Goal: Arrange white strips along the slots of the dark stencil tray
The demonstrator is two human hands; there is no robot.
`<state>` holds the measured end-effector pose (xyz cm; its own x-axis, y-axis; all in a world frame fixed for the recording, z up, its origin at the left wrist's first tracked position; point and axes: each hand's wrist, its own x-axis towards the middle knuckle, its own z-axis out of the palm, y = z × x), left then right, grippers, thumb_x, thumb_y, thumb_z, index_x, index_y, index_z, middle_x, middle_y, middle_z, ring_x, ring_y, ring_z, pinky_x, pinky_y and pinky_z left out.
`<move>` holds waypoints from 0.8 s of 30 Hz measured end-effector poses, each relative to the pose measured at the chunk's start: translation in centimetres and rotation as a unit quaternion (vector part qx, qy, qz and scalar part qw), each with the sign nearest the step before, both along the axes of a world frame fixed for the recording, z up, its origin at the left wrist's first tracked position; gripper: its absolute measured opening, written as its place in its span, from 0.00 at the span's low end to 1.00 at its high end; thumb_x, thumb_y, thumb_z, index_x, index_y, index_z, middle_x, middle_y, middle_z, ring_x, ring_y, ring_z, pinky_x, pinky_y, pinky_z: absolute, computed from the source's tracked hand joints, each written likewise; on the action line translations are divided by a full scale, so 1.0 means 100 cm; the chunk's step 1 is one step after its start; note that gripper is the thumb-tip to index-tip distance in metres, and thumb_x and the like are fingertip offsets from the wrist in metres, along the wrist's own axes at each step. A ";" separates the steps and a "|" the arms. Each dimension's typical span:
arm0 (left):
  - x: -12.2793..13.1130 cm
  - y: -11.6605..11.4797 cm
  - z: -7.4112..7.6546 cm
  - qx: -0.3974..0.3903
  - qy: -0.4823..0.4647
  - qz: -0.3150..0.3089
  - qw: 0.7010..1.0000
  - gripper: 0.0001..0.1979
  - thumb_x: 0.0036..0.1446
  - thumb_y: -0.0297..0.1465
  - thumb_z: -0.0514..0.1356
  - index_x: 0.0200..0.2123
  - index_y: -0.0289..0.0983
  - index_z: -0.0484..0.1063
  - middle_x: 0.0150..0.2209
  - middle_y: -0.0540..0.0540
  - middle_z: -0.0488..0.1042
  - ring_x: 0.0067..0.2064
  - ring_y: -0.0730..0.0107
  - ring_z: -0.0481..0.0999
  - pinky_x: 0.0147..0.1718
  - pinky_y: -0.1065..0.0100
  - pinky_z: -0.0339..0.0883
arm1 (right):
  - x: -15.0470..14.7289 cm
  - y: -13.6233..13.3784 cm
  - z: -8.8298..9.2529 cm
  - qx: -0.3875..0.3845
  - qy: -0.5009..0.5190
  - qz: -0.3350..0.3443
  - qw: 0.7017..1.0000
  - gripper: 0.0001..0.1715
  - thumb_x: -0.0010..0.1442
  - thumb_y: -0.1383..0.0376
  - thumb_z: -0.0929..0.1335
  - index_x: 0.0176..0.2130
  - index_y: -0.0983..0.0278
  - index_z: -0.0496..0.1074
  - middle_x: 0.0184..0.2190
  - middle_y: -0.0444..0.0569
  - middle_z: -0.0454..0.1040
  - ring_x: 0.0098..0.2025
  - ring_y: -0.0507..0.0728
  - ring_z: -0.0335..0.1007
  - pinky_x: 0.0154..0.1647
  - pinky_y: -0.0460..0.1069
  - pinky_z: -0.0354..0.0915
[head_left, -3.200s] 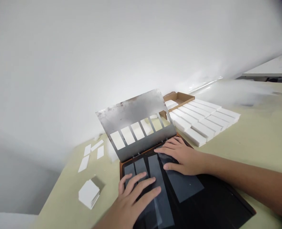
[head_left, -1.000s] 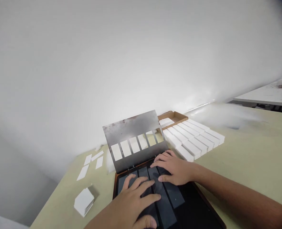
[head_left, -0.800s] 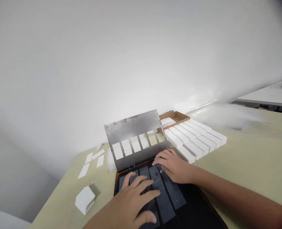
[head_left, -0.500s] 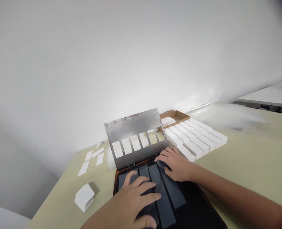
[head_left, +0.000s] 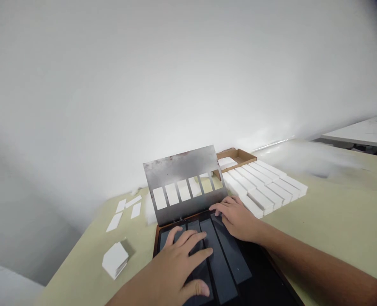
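A dark tray-like base (head_left: 255,272) with a wooden edge lies before me, and several dark grey strips (head_left: 220,259) rest side by side on it. My left hand (head_left: 182,263) lies over the strips on the left with its fingers spread. At the far right end of the strips is my right hand (head_left: 235,217), its fingertips resting on the rightmost strip (head_left: 235,257) near the hinge; its fingers are extended. Hinged at the back, a grey metal plate (head_left: 184,163) with a row of rectangular cut-outs stands raised.
Stacks of white cards (head_left: 265,187) stand right of the plate, with an open cardboard box (head_left: 247,157) behind them. Loose white cards (head_left: 114,222) and a small card stack (head_left: 115,259) lie on the yellowish table (head_left: 341,221) at left. A white wall (head_left: 175,76) rises behind.
The view has shifted slightly, so the scene sits a little to the right. My left hand's fingers have moved a little; my right hand remains at the far end of the strips.
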<state>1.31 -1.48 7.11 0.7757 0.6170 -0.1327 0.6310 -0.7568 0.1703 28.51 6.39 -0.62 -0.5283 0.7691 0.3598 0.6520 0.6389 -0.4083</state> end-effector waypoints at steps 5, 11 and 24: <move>-0.003 0.005 -0.006 0.021 0.003 0.031 0.999 0.27 0.73 0.55 0.52 0.69 0.54 0.67 0.72 0.42 0.63 0.71 0.36 0.63 0.66 0.24 0.51 | -0.005 -0.001 -0.006 0.003 0.026 -0.016 1.000 0.31 0.62 0.79 0.62 0.59 0.58 0.72 0.45 0.47 0.81 0.52 0.61 0.69 0.60 0.60 0.56; -0.006 0.008 -0.013 0.019 0.017 0.048 0.999 0.30 0.75 0.54 0.50 0.75 0.56 0.55 0.76 0.42 0.56 0.73 0.36 0.59 0.66 0.24 0.51 | -0.009 -0.004 -0.008 0.007 0.051 -0.034 0.998 0.31 0.61 0.80 0.62 0.57 0.57 0.73 0.45 0.46 0.81 0.52 0.62 0.70 0.60 0.61 0.56; -0.012 0.016 -0.025 0.026 0.019 0.059 0.998 0.32 0.75 0.54 0.49 0.76 0.63 0.41 0.79 0.44 0.43 0.76 0.32 0.51 0.65 0.20 0.51 | -0.013 -0.001 -0.006 0.029 0.150 -0.125 0.980 0.27 0.68 0.75 0.58 0.60 0.55 0.67 0.57 0.51 0.75 0.60 0.62 0.69 0.64 0.64 0.57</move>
<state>0.15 0.16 4.63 0.6927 0.7101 -0.1262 0.7212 -0.6845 0.1068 27.23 6.28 -1.24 -0.1888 0.8352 0.5166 0.6476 0.5014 -0.5738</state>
